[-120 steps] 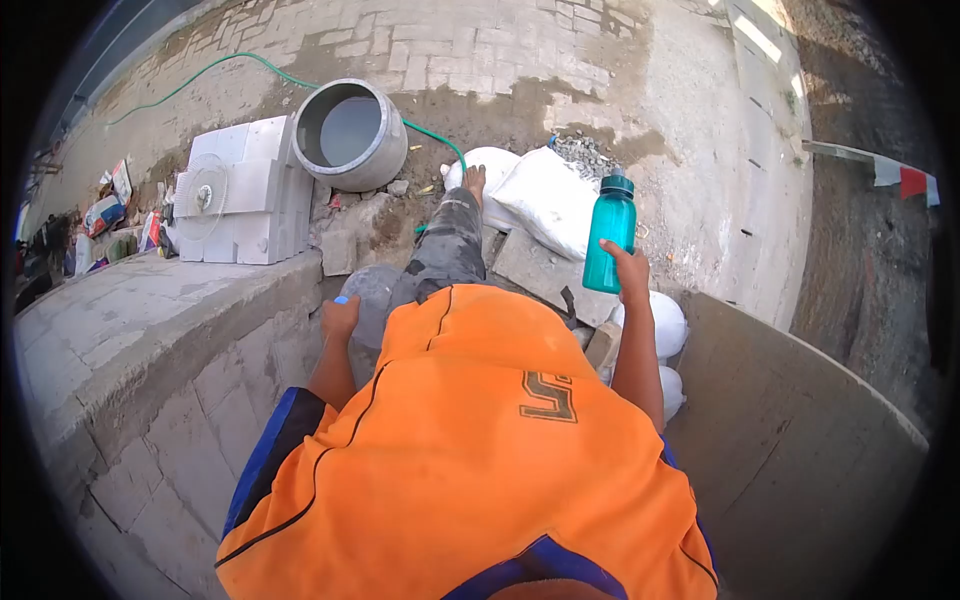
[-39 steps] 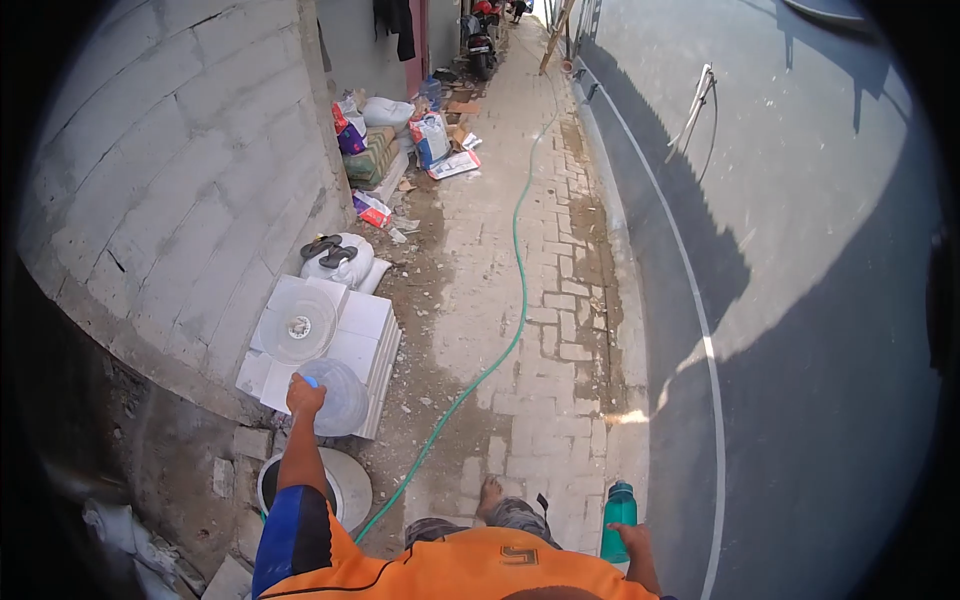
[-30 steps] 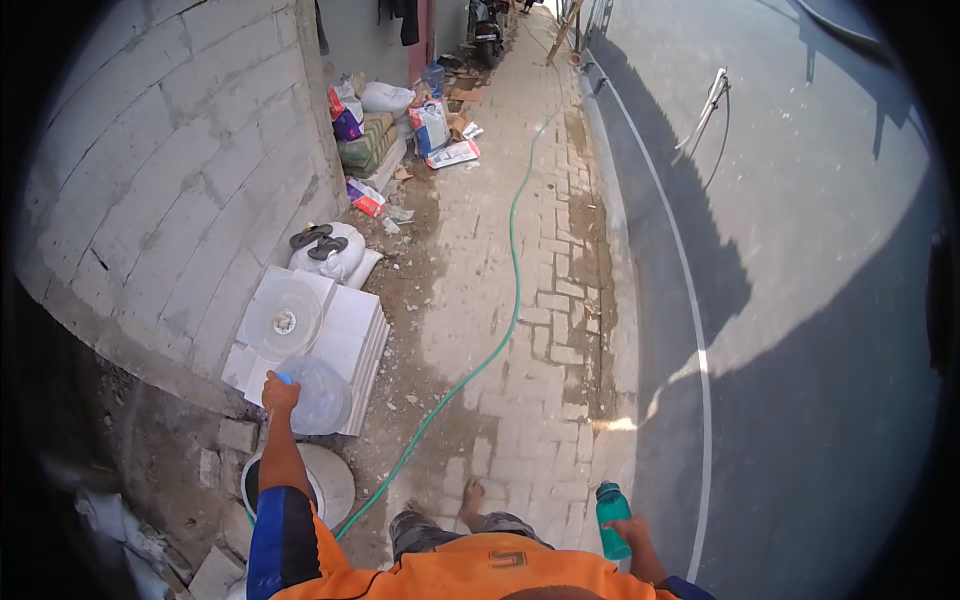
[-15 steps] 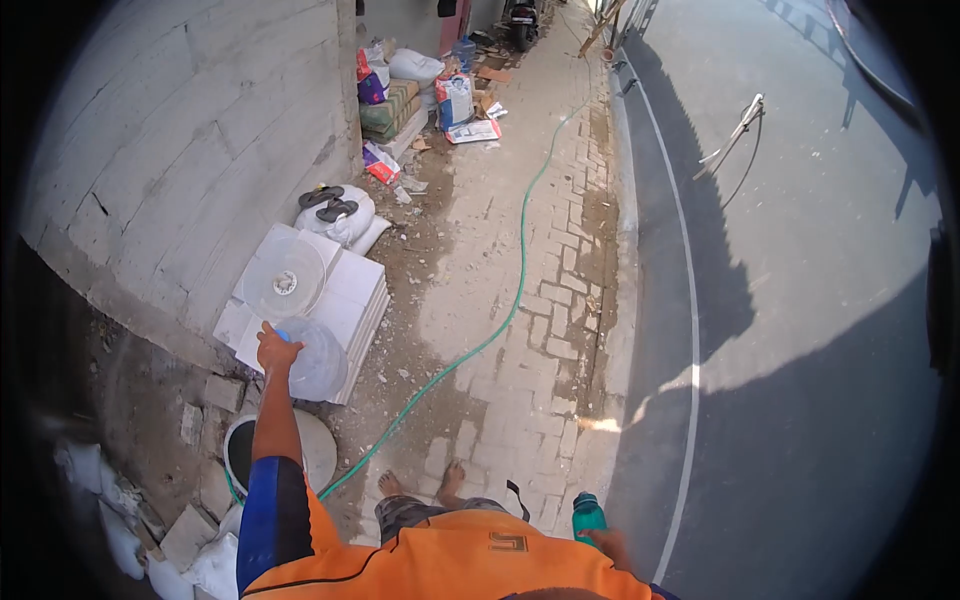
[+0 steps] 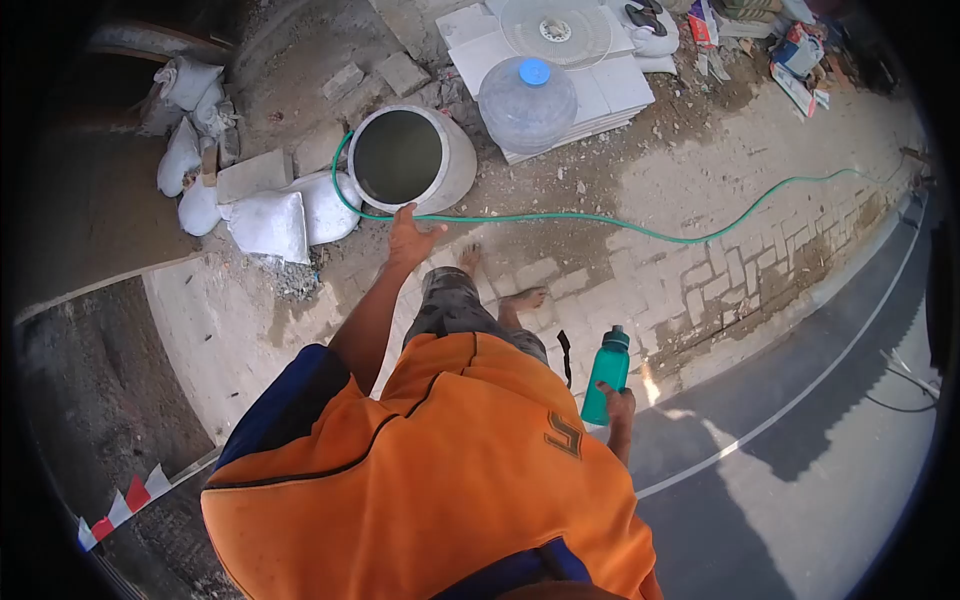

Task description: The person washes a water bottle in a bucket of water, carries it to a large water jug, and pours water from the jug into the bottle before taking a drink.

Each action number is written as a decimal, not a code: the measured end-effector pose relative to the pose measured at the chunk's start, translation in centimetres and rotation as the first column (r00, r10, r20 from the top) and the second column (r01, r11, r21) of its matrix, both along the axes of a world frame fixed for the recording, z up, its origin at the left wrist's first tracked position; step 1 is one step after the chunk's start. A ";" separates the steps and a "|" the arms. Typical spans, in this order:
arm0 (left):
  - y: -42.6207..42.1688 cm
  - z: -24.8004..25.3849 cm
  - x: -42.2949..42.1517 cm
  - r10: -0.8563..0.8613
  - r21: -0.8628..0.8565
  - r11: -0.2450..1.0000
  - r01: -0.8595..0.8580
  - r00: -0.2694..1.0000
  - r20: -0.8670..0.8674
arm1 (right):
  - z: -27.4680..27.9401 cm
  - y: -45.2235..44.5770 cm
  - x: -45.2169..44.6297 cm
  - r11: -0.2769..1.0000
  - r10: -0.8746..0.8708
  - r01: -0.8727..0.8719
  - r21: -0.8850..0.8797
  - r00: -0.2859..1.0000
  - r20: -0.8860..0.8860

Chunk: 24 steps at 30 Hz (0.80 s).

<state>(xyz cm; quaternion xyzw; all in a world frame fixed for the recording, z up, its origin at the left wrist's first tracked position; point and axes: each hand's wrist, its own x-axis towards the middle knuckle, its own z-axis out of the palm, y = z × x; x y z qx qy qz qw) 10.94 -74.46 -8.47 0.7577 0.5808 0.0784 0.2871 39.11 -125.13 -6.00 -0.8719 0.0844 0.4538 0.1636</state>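
Observation:
My left hand [image 5: 411,238] is empty, fingers apart, just in front of the rim of a round concrete tub [image 5: 455,160] with dark water in it. A green hose [image 5: 560,216] passes close to its fingertips. In my right hand [image 5: 616,400] is a teal bottle [image 5: 607,372] with a dark cap, held upright by its side. A large clear water jug [image 5: 525,108] with a blue cap stands on stacked white boards [image 5: 620,85], beside a clear round lid [image 5: 556,30].
White sacks [image 5: 270,226] and broken blocks [image 5: 250,174] lie left of the tub. Sandals [image 5: 645,18] rest on another sack at the top. Paving [image 5: 700,285] borders a grey surface with a white line [image 5: 790,405]. Red and white flags [image 5: 137,494] hang at lower left.
My left hand has let go of the jug and moved back beside the tub. The view has turned towards the tub and sacks. The bottle remains in my right hand.

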 end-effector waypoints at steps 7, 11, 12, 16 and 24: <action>3.7 -0.5 -7.2 0.453 -0.593 0.771 -0.234 0.855 0.252 | 3.2 28.5 1.7 0.736 0.601 -0.578 0.353 0.798 0.054; 9.7 2.8 -7.8 0.520 -0.782 0.622 -0.036 0.766 0.378 | 6.3 42.7 -3.9 0.463 0.849 -0.796 0.389 0.525 0.065; 11.1 2.7 -8.3 0.498 -0.769 0.639 -0.015 0.770 0.398 | 7.0 45.2 -5.6 0.408 0.886 -0.818 0.405 0.462 0.040; 18.6 3.3 -12.5 0.299 -0.887 0.412 0.208 0.889 0.347 | 5.0 53.5 -12.0 0.126 0.941 -0.931 0.343 0.222 0.257; 27.7 -2.8 -18.7 0.353 -0.800 0.599 -0.025 0.906 0.236 | -7.3 67.7 -18.7 -0.256 0.774 -0.920 0.297 -0.010 0.634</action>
